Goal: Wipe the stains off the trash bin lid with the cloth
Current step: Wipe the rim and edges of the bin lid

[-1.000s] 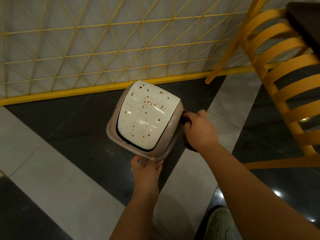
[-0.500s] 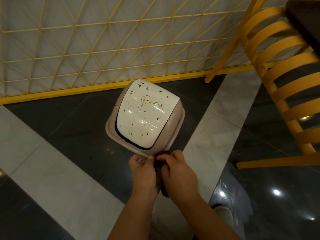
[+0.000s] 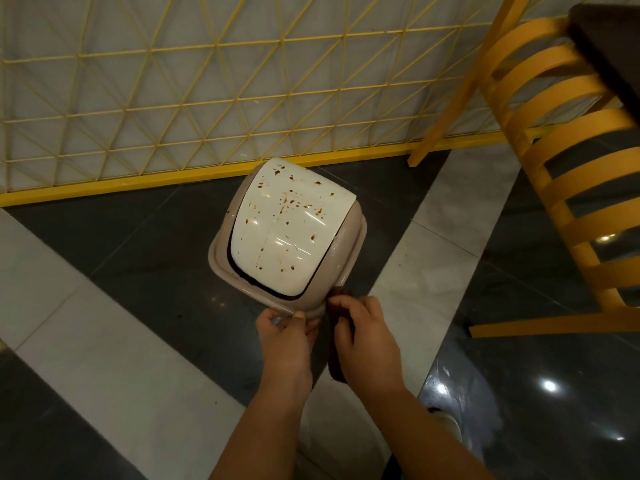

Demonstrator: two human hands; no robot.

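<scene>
A person looks down at a trash bin lid (image 3: 287,233) held above a floor (image 3: 104,358) of dark and pale tiles. The left hand (image 3: 285,336) grips the lid's near rim, fingers closed on the beige edge with a thumb on top. Just to the right of that grip, the right hand (image 3: 367,341) is closed around a dark brown cloth (image 3: 337,351); the cloth's top end pokes out above the fingers and touches the lid's near right corner, while its lower end hangs below the palm (the part inside the fist is hidden).

Away from both grips, the lid's white swing flap (image 3: 294,226) tilts up and away, speckled with brown stains (image 3: 294,202), thickest toward the far end. A dark gap lines the flap's near edge.

Beyond the lid stands a yellow wire fence (image 3: 207,98) with a solid yellow base bar. To the right of the right hand, well apart, is a yellow slatted chair (image 3: 571,188).
</scene>
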